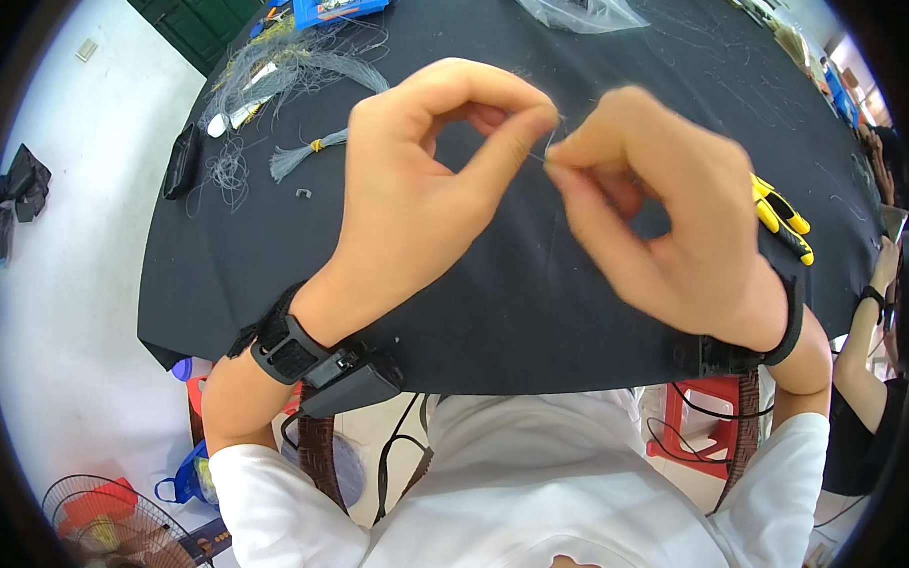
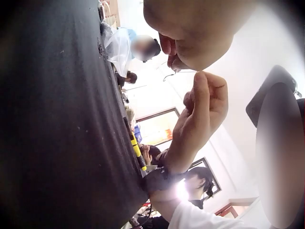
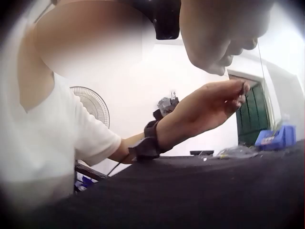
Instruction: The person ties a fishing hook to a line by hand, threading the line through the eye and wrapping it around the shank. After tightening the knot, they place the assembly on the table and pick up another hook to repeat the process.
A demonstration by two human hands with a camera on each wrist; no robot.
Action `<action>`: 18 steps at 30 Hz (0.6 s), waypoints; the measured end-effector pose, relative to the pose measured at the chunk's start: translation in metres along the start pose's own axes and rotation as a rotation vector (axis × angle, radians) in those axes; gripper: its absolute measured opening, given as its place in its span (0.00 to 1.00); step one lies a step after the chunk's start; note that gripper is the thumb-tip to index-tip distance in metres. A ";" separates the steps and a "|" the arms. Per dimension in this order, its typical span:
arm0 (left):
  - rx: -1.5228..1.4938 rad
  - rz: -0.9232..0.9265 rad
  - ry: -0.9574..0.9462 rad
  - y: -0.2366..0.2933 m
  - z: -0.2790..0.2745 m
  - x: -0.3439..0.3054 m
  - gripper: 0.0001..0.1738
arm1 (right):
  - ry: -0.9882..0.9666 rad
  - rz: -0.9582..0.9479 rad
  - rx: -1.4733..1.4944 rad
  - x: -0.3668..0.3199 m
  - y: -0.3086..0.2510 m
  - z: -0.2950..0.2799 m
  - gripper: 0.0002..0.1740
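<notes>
Both hands are raised close together over the black-covered table point(image 1: 453, 324). The left hand point(image 1: 418, 173) pinches a fine, pale thread point(image 1: 550, 143) between thumb and forefinger. Facing it, the right hand point(image 1: 667, 211) pinches the thread with thumb and forefinger, fingertips a short gap from the left ones. In the left wrist view a small dark hook-like piece point(image 2: 167, 77) shows beside the left fingertips. The right wrist view shows part of a thin line point(image 3: 260, 53) running near the fingers. Most of what lies between the fingertips is hidden.
Left of the hands lie a tied bundle of grey strands point(image 1: 297, 160), a loose tangle of strands point(image 1: 282, 73) and a black case point(image 1: 182, 161). Yellow-black pliers point(image 1: 783, 217) lie at right. A blue box point(image 1: 334, 4) and a clear plastic bag point(image 1: 574, 8) sit at the back.
</notes>
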State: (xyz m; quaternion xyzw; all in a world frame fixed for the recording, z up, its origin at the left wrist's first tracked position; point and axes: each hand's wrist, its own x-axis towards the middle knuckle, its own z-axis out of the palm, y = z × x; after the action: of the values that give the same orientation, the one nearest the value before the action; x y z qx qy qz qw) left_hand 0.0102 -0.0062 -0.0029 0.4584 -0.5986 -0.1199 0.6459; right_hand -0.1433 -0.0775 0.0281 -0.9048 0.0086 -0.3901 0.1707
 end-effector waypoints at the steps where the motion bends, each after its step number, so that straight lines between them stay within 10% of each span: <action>1: 0.029 0.017 -0.031 -0.001 0.000 0.000 0.05 | 0.030 -0.068 -0.072 0.003 0.001 -0.002 0.04; 11: 0.126 0.052 -0.227 0.012 -0.006 0.001 0.07 | -0.090 0.169 0.093 0.012 0.043 -0.014 0.02; 18: 0.041 0.025 -0.145 0.008 -0.011 0.002 0.06 | -0.303 0.811 0.910 0.005 0.038 0.006 0.06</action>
State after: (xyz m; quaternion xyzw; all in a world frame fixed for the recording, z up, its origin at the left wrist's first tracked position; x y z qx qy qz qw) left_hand 0.0170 0.0016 0.0063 0.4539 -0.6519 -0.1324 0.5929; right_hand -0.1308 -0.1118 0.0158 -0.7114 0.1599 -0.1262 0.6726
